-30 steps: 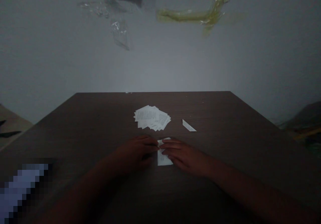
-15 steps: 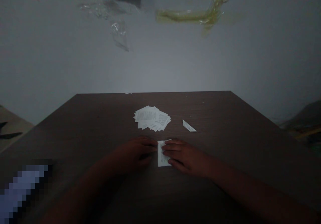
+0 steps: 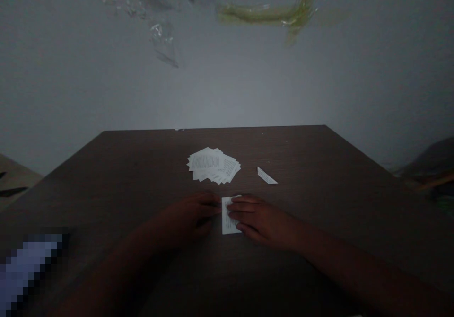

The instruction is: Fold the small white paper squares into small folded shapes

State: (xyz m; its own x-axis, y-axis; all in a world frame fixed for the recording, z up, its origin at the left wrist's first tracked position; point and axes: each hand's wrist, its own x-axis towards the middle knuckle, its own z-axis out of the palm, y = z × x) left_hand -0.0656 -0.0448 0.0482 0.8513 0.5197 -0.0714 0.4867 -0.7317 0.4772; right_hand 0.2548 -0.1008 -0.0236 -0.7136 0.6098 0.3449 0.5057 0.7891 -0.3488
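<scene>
A small printed piece of paper (image 3: 226,222) lies flat on the brown table in front of me. My right hand (image 3: 257,217) rests over its right part, fingers stretched out and slightly apart, hiding that side. At the paper's left edge is my left hand (image 3: 198,215), its fingertips reaching the edge and the fingers extended; it is dark there, and I cannot tell whether they touch the sheet. Beyond both hands sits a fanned pile of square printed papers (image 3: 213,165). Right of the pile lies a narrow folded paper strip (image 3: 266,175) with slanted ends.
The brown table (image 3: 142,165) meets a pale wall (image 3: 227,90) with clear and yellow tape (image 3: 255,13) stuck on it. A pixelated bright object (image 3: 30,265) lies at the lower left. Dark, unclear items (image 3: 440,165) stand beyond the table's right edge.
The view has shifted slightly, so everything sits a little higher and to the left. Both hands keep nearly the same pose around the paper.
</scene>
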